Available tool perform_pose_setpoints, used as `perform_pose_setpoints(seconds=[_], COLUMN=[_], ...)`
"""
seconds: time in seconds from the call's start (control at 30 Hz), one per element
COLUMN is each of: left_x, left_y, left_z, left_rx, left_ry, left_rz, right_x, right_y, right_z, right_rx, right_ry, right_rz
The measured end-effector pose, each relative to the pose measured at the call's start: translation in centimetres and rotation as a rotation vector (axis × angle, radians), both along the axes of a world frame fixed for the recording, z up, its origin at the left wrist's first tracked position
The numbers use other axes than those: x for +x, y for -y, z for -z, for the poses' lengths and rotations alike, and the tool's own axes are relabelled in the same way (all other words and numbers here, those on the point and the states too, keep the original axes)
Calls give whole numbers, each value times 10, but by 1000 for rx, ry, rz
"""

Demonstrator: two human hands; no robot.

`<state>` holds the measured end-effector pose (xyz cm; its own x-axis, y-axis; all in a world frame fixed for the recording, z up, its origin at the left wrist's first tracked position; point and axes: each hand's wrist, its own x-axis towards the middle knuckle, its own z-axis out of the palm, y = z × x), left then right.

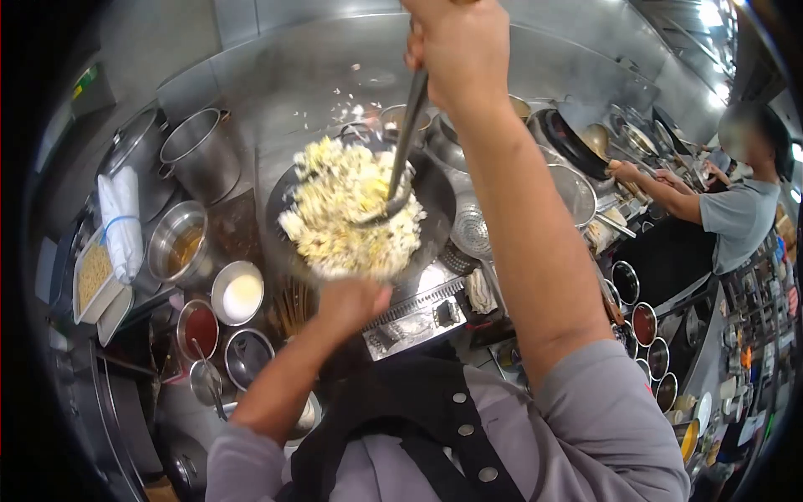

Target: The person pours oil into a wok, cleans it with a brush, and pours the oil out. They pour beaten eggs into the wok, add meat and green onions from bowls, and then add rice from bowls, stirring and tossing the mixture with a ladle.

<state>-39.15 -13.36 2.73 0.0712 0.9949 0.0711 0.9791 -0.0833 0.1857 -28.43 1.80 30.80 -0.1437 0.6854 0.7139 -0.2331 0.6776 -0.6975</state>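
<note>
A dark wok [439, 201] sits in front of me, full of fried rice [343, 205] with yellow egg bits. Rice grains fly up above its far rim, and the food is smeared by motion. My right hand [460, 54] is raised high, closed around the handle of a ladle [403, 151] that slants down. The ladle's bowl lies among the rice. At the wok's near rim, my left hand [351, 303] is closed on the wok; its fingers are partly blurred and the part it grips is hidden.
On the left stand a tall steel pot [199, 151], a pot of yellowish liquid [180, 243], a bowl of white seasoning [242, 293] and a container of red sauce [198, 329]. To the right are a strainer [571, 194] and a co-worker [744, 213] at another wok [571, 142].
</note>
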Motion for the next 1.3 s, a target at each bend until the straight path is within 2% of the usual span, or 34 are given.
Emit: perform_pose_setpoints(seconds=[0.03, 0.07, 0.13, 0.17, 0.2, 0.27, 0.3, 0.37, 0.4, 0.43, 0.47, 0.53, 0.6, 0.7, 0.73, 0.77, 0.83, 0.87, 0.93, 1.0, 1.07, 1.13, 1.17, 1.2, 1.27, 1.3], left_x=[-6, -8, 4, 15, 23, 25, 21, 8, 1, -6, -8, 7, 27, 28, 20, 9, -3, -4, 3, 18, 20, 9, -2, -8, -4, 0], left_y=[-20, -38, -28, -9, 12, 51, 58, 23, 4, -17, -33, -20, 16, 61, 45, 14, -15, -29, -32, 10, 41, 31, 0, -16, -30, -39], left_z=[5, 19, 40, 53, 66, 67, 60, 25, 11, 12, 19, 36, 62, 36, 28, 13, 11, 22, 32, 58, 47, 31, 14, 6, 21, 28], left_rx=[116, 234, 268, 201, 123, 111, 97, 80, 69, 157, 248, 249, 0, -36, -46, -12, 24, 132, 247, 29, 32, 27, 55, 86, 144, 206], left_ry=[29, 53, 44, 25, 1, 61, 114, 69, 22, 65, 103, 31, 29, 62, 63, 63, 54, 43, 42, 8, 37, 60, 52, 40, 20, 14], left_rz=[8, 30, -17, -38, -50, 23, 87, 37, -9, -6, 4, -34, -85, 26, 18, -1, -31, -50, -53, -76, -6, 51, 23, -2, -35, -64], right_x=[-2, -21, -41, -34, -26, -17, -10, -1, -3, -3, -29, -43, -38, -16, -9, -5, -1, -31, -46, -38, -28, -15, -8, -15, -36, -41], right_y=[10, 1, -22, -32, -37, -36, -20, -10, -5, 18, 4, -2, -28, -12, -2, 7, 27, 2, -19, -36, -34, -16, -4, 3, 0, -8], right_z=[5, 48, 106, 95, 79, 23, -1, -13, -9, 11, 61, 93, 67, -8, -16, -7, 8, 63, 108, 74, 28, -8, -10, 14, 77, 90], right_rx=[36, 82, -18, 22, 15, -115, -102, -63, -16, -61, 43, 28, -6, 11, 36, 24, -154, 82, -45, -62, -66, 94, 28, 19, 259, 266], right_ry=[78, 220, -131, 34, 37, -158, -208, -151, -96, 89, 44, -191, -123, -71, -87, -84, 159, 82, -162, -127, -102, -81, -100, -103, 49, 45], right_rz=[67, 156, 52, 192, 208, -52, -132, -133, -134, 13, 84, 76, 62, 15, -11, -25, -35, 103, 69, 80, 73, 9, -234, -241, 154, 165])
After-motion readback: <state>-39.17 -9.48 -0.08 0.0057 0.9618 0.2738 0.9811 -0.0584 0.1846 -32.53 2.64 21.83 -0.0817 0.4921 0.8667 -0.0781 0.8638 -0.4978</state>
